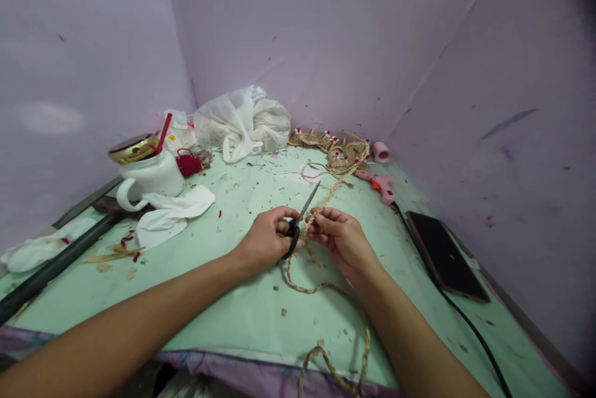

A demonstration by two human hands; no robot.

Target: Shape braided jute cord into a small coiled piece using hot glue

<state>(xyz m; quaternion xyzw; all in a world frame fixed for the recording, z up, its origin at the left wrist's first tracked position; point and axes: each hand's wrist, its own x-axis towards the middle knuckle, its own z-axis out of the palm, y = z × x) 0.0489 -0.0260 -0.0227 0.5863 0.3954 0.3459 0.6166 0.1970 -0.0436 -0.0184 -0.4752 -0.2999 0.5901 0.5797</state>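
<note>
My left hand (267, 238) is closed around the black handles of a pair of scissors (308, 200), whose blades point up and away from me. Just to the right, my right hand (338, 236) pinches a braided straw-coloured cord (331, 194) between thumb and fingers. One stretch of the cord runs from the fingers toward the coiled braid pieces (347, 154) with red beads at the back. Another stretch loops below the hands and hangs over the table's front edge. Whether the blades touch the cord cannot be made out.
On the right lie a pink glue gun (382, 187) with a black cable, a dark phone (447, 255) and a pink spool (382, 151). A white mug (153, 176), a hammer (60, 267) and red yarn (189, 163) are at left. A plastic bag (244, 122) rests against the wall.
</note>
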